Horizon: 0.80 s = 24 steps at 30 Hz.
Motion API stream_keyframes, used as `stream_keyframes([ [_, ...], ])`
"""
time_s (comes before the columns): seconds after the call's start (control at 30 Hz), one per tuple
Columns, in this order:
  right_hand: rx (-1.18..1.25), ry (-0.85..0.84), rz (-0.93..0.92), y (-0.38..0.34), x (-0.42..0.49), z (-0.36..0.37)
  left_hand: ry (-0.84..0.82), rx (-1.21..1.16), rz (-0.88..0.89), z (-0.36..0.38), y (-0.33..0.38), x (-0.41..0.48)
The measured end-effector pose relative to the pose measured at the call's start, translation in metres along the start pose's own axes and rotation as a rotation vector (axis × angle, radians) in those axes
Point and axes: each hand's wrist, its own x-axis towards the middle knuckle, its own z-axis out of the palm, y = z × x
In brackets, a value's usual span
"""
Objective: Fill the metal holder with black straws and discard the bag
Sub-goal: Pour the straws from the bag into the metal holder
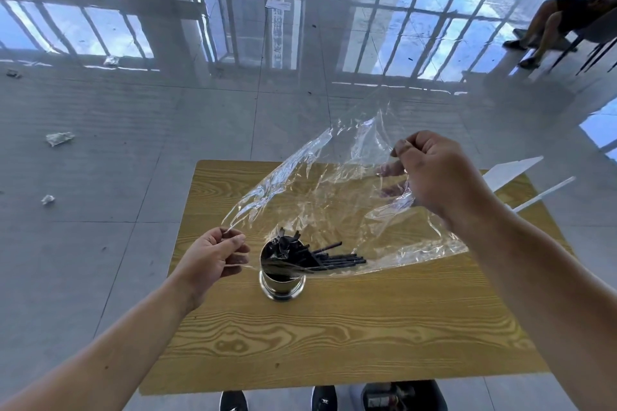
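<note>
Head view: The left hand (pixel 213 257) is pinching the lower edge of the clear plastic bag (pixel 334 190), just beside the metal holder (pixel 282 284). The right hand (pixel 434 173) is gripping the bag's other end with curled fingers and holding it higher, so the film is slanting down toward the holder. The holder is standing upright on the wooden table (pixel 334 327). The black straws (pixel 334 259) are bunching at the holder's mouth, several lying slanted inside the bag to the holder's right. Crumpled scraps (pixel 59 138) are lying on the tiled floor to the left. A seated person (pixel 554 23) is showing at upper right.
</note>
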Motion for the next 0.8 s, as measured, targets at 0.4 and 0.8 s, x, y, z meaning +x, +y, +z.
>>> stream_keyframes([
  [0.4,-0.141,0.007,-0.063,-0.010,0.014,-0.005,-0.004,-0.026,-0.008,0.003,0.002,0.001],
  [0.8,-0.119,-0.004,-0.090,-0.042,0.015,-0.001,-0.012,-0.046,0.008,0.007,0.005,-0.001],
])
